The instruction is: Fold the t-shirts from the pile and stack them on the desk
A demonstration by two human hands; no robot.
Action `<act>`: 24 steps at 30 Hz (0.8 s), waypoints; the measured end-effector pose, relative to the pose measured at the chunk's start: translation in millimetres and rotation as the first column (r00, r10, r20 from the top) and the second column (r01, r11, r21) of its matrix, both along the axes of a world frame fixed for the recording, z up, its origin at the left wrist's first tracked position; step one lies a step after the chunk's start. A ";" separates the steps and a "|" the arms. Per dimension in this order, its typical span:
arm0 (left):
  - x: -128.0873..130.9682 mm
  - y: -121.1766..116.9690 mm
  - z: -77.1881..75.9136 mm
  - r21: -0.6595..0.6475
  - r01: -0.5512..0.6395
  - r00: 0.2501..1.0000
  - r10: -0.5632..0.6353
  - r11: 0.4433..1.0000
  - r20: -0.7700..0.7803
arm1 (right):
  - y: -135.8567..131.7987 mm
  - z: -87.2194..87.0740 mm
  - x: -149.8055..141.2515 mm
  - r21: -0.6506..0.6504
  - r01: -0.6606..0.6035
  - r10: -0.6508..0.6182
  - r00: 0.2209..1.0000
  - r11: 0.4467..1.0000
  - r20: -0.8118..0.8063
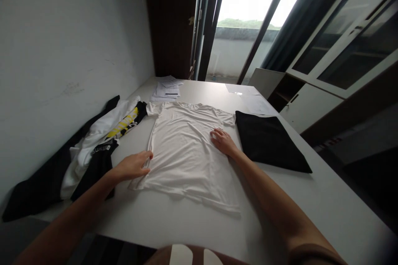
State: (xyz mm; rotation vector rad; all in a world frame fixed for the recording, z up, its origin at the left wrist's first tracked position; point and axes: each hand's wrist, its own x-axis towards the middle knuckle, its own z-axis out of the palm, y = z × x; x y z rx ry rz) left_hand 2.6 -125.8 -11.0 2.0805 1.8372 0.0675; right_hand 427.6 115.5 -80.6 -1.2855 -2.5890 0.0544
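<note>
A white short-sleeved T-shirt (189, 153) lies spread on the white table, its neck away from me and its hem towards me. Soft creases run across its front. My left hand (132, 166) is at the shirt's left side edge, thumb and fingers apart and touching the cloth there. On the right part of the shirt rests my right hand (223, 141), palm down with the fingers stretched out. Just right of the shirt, a folded black cloth (269, 142) lies flat.
Along the wall on the left is a heap of black and white clothes (90, 149), one with yellow print. Papers (166, 90) lie at the table's far left, more sheets (253, 101) at the far right. A cabinet (314, 105) stands beyond the table's right side.
</note>
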 end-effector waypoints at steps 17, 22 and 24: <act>5.0 -84.8 0.0 0.174 -0.003 1.000 0.000 0.985 0.019 | -9.0 3.3 -3.5 0.012 0.059 -0.058 0.998 0.998 -0.010; 12.4 -85.1 -1.2 0.215 0.013 0.997 -0.029 0.977 0.068 | -6.8 2.2 -2.5 0.005 0.057 -0.057 0.998 0.998 -0.028; 12.8 -81.5 -5.7 0.241 -0.014 0.998 0.000 0.970 0.058 | -6.0 0.8 -2.3 0.004 0.061 -0.061 0.997 0.998 -0.038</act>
